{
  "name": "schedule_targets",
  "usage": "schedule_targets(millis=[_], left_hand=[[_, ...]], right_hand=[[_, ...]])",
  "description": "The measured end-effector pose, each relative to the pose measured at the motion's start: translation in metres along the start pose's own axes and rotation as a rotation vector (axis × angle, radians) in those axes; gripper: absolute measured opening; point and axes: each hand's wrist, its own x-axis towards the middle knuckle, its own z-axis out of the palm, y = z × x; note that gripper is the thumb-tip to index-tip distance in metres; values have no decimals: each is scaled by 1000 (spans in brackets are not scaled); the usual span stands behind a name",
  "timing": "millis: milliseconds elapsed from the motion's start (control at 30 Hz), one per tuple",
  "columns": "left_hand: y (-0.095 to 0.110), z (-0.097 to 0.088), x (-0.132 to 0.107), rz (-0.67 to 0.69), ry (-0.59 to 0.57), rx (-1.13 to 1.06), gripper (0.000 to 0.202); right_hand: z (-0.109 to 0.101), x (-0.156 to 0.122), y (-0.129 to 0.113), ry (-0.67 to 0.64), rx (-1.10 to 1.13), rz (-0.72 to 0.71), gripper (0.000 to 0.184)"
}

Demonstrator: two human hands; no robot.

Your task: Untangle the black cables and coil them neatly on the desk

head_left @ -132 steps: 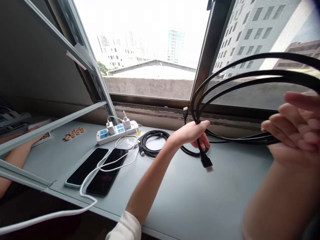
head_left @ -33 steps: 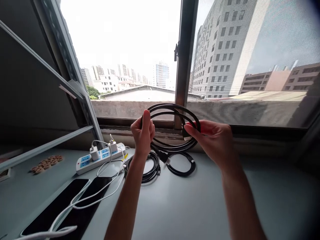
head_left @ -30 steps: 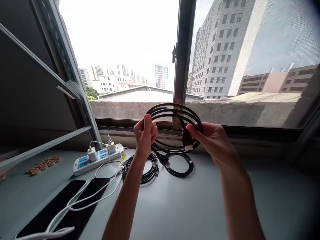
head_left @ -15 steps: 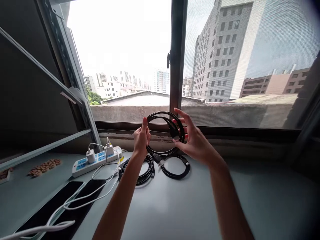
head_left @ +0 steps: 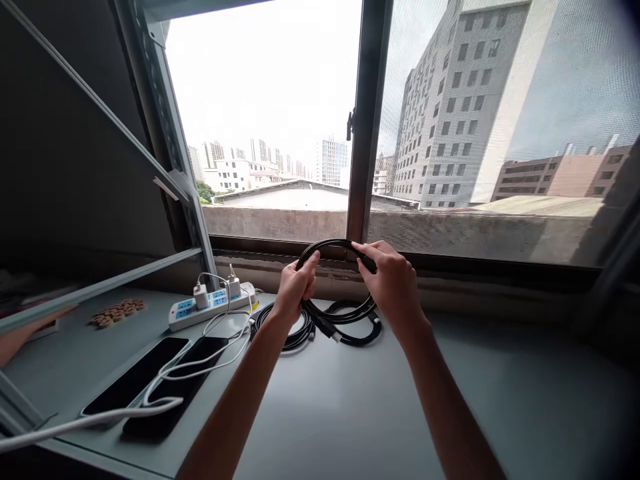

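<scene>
A coiled black cable [head_left: 324, 244] is held up above the table between both hands. My left hand [head_left: 296, 287] is closed round the coil's left side, thumb on top. On the right side, my right hand [head_left: 393, 272] is closed on the coil, its fingers partly hiding the strands. One cable plug [head_left: 330, 331] hangs below the loop, its metal end showing. Behind and below, a second coiled black cable [head_left: 295, 345] and a third coiled black cable [head_left: 361, 341] lie on the table, partly covered by the held coil and my left hand.
A white power strip [head_left: 213, 305] with chargers stands at the left. Two dark phones [head_left: 137, 377] lie in front of it under white charging cords [head_left: 200, 363]. Brown pieces [head_left: 117, 312] sit further left, behind a metal frame [head_left: 100, 285]. Another person's arm [head_left: 37, 330] shows at the far left.
My right hand has gone from spread fingers to closed on the coil's right side. The hanging plug shifted rightward. The view turned slightly left, and another person's arm appeared at the left.
</scene>
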Motion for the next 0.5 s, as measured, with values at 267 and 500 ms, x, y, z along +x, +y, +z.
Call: schedule_targets(millis=[267,500], left_hand=[[-43,-15,0,-188,-284,69,27],[-107,-11,1,-544,-365,224,32]], right_hand=[[35,-25,40,-326,24,108,43],[65,-38,85,-363,78,347,43]])
